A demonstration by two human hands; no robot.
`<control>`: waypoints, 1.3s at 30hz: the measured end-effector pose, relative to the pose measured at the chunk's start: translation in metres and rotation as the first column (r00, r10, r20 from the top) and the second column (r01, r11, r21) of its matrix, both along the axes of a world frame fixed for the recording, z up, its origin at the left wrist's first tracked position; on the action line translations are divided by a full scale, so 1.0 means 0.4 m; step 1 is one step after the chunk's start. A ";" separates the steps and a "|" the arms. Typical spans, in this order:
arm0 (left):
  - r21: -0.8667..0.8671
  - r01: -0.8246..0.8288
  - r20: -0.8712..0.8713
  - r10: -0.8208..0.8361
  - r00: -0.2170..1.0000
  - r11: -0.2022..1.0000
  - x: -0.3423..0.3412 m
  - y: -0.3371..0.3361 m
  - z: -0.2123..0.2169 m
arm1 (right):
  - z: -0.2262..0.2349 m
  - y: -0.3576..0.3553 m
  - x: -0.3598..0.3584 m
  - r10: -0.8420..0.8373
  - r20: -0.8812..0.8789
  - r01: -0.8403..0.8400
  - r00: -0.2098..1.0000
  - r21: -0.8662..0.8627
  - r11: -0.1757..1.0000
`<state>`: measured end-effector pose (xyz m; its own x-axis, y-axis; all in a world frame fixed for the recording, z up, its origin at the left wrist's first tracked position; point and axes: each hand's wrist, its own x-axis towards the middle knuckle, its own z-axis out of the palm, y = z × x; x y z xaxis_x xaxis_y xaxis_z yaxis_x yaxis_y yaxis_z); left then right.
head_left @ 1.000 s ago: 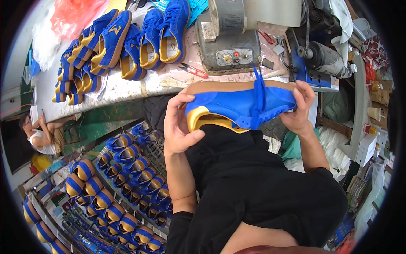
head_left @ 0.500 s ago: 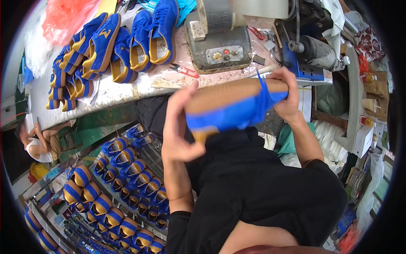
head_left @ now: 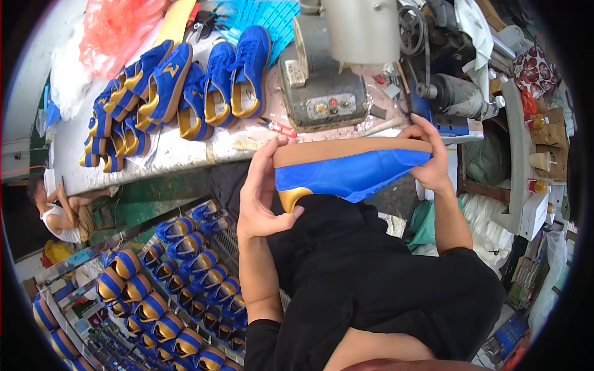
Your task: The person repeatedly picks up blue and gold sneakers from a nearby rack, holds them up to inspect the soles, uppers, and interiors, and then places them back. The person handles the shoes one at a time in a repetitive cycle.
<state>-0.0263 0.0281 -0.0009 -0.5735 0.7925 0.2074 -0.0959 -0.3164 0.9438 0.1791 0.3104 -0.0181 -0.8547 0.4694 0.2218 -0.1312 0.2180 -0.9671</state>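
Note:
Between my two hands, in front of the workbench edge, is a blue sneaker (head_left: 346, 170) held on its side upside down, its brown sole facing up and its gold heel to the left. My left hand (head_left: 263, 195) grips the heel end, thumb below and fingers behind it. At the toe end, my right hand (head_left: 431, 151) is closed around the tip. Beyond the shoe stands a grey machine (head_left: 331, 102) with knobs on its panel. A red-handled cutter (head_left: 281, 128) lies on the bench near my left fingers.
Finished-looking blue sneakers (head_left: 250, 71) stand at the bench's left, beside a red plastic bag (head_left: 120, 31). Racks of more shoes (head_left: 154, 306) fill the lower left. A person (head_left: 59, 216) sits at far left. A motor with a belt (head_left: 455, 96) is at the right.
The sneaker has turned so its side faces me with the sole edge upward, and its laces, loose above it before, no longer show there. Both hands keep hold at heel and toe.

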 end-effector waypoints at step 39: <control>-0.132 -0.241 0.079 0.253 0.964 0.961 -0.058 -0.014 0.063 | 0.066 -0.019 -0.146 0.017 -0.359 -0.178 0.933 -0.421 0.889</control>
<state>-0.0493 0.0225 0.0244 -0.7669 0.6394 0.0551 -0.1194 -0.2265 0.9667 0.1205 0.3029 0.0084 -0.8119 0.5046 0.2937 -0.4630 -0.2501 -0.8503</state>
